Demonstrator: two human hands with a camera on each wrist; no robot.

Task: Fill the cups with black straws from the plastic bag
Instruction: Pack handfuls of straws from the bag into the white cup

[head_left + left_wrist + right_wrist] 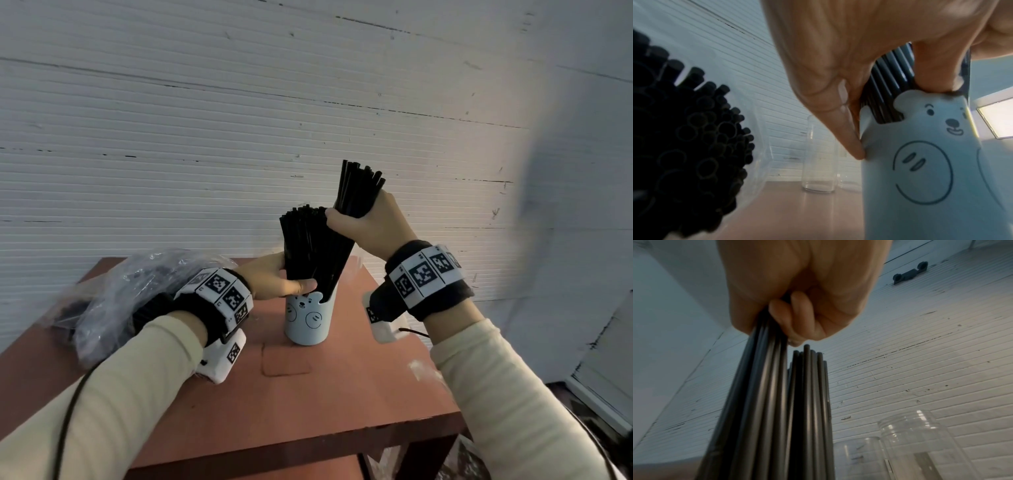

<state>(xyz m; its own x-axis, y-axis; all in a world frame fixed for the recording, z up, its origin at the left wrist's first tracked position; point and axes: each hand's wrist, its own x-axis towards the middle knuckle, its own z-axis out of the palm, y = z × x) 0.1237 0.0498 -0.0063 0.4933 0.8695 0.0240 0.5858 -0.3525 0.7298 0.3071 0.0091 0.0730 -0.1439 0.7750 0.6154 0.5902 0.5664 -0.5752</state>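
A pale blue bear cup (pixel 308 320) (pixel 925 170) stands mid-table, packed with black straws (pixel 305 246). My left hand (pixel 281 277) (pixel 849 81) grips those straws just above the rim, thumb in front. My right hand (pixel 366 222) (pixel 805 293) holds a second bunch of black straws (pixel 358 188) (pixel 764 402), lowered at a slant into the cup's right side. The plastic bag (pixel 113 294) with more straws (pixel 684 138) lies at the table's left. Two clear cups (pixel 819 162) (pixel 920 449) stand behind, hidden in the head view.
The brown table (pixel 308 394) ends close in front and to the right. A white ribbed wall (pixel 239 120) rises right behind it. A window (pixel 999 118) glows at the right in the left wrist view.
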